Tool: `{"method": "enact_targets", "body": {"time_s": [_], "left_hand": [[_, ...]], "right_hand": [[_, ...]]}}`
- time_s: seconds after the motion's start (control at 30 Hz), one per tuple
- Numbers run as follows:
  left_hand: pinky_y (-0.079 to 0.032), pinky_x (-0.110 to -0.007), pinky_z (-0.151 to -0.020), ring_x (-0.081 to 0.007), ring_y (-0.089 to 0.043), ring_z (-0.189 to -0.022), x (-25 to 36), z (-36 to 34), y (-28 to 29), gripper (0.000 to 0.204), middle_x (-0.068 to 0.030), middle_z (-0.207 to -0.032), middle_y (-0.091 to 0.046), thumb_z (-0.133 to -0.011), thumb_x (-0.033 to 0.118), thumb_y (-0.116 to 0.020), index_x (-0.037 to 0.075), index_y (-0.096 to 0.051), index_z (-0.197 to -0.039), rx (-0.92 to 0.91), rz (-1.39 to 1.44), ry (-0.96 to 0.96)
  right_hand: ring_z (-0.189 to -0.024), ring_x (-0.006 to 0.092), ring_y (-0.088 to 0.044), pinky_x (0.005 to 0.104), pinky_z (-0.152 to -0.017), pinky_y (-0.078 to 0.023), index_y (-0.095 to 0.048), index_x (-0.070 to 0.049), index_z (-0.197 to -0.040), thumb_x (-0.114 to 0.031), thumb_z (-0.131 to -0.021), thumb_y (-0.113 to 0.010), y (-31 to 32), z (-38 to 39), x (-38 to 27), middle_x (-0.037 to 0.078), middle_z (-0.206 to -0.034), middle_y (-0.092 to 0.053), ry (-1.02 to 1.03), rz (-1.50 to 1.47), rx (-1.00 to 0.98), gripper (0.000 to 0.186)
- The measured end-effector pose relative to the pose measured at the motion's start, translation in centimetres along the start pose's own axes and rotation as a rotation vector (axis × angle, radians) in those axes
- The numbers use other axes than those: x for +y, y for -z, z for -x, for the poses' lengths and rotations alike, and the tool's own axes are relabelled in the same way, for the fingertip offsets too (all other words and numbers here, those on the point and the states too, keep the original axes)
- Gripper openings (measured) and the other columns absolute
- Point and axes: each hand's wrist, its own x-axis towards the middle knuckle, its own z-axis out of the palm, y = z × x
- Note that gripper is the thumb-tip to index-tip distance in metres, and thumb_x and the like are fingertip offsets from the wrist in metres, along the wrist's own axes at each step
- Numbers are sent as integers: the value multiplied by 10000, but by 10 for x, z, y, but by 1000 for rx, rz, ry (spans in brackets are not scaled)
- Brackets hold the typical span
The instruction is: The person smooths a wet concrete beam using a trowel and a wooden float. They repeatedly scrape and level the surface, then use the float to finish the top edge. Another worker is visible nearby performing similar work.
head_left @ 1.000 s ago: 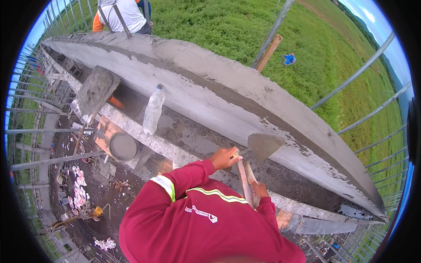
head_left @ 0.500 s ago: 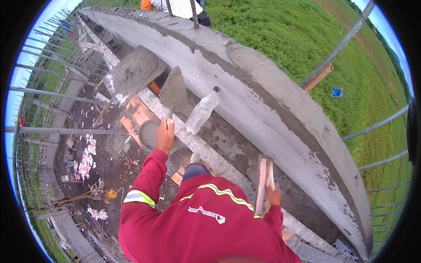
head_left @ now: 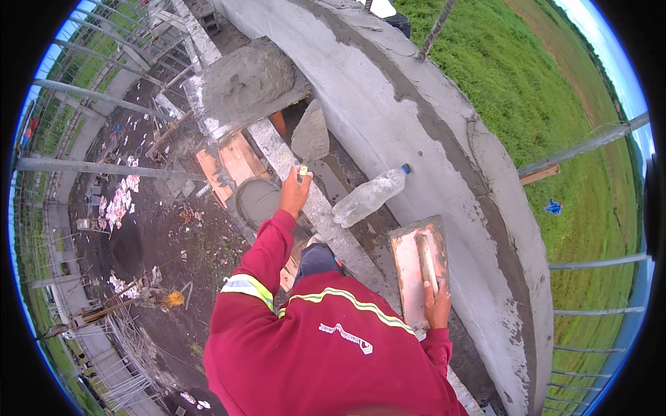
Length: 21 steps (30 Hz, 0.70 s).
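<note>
My left hand [head_left: 296, 191] is closed round the handle of a pointed trowel [head_left: 311, 133], whose grey mortar-smeared blade points away from me, above the gap beside the wall. My right hand [head_left: 437, 305] grips the handle of a rectangular plastering float [head_left: 407, 267], its handle side turned up. Between the two tools a clear plastic bottle [head_left: 371, 197] with a blue cap leans toward the wall. Just left of my left hand is a round bucket [head_left: 243, 201] of wet mortar. Farther ahead, a heap of mortar [head_left: 253, 76] lies on a board.
A curved concrete wall [head_left: 444, 173] with fresh mortar along its top runs down my right side. Wooden planks [head_left: 239, 159] and a narrow beam [head_left: 274, 149] lie under the work. Metal poles [head_left: 104, 166] cross at the left above littered ground; grass lies beyond the wall.
The view has swung, shifting the scene. My right hand has raised and turned the float, so its broad handle side shows instead of a narrow edge. The trowel stays in my left hand.
</note>
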Motion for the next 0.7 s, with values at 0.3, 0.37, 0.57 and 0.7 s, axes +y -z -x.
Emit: {"method": "enact_targets", "body": {"time_s": [0.3,0.37,0.57,0.7], "left_hand": [[-525,-551,-735,-490,-692,-771,-69,-214,151,572,-343,-747,-657,-968,394,-471,-137,-648,-850,-12,-432,201],[-527,-484,-557,-347,-692,-573,-80,-244,180,536,-252,-662,-659,-966,360,-476,-115,-648,-787,-33,-345,363],[-421,-372,-454,-211,-533,-474,-94,-298,174,387,-84,-614,-572,-982,338,-488,33,-630,-791,-236,-92,533],[-387,-279,-476,-120,-464,-542,-104,-295,138,275,4,-689,-518,-1012,382,-515,127,-612,-981,-195,374,670]], "right_hand": [[-990,503,-640,516,-844,-489,-604,-10,-1231,-372,-996,-580,-32,-9,8,300,-1041,-681,-130,105,-107,432],[-935,508,-649,528,-808,-495,-600,-7,-1233,-401,-998,-568,-38,-7,16,318,-989,-679,-111,152,-81,460],[-790,448,-686,506,-734,-508,-595,-56,-1310,-430,-996,-572,-43,-5,15,265,-852,-695,-327,-40,-105,488],[-616,111,-552,314,-569,-462,-665,-24,-1174,-434,-986,-620,-35,-3,3,46,-728,-612,-381,-172,-88,453]]}}
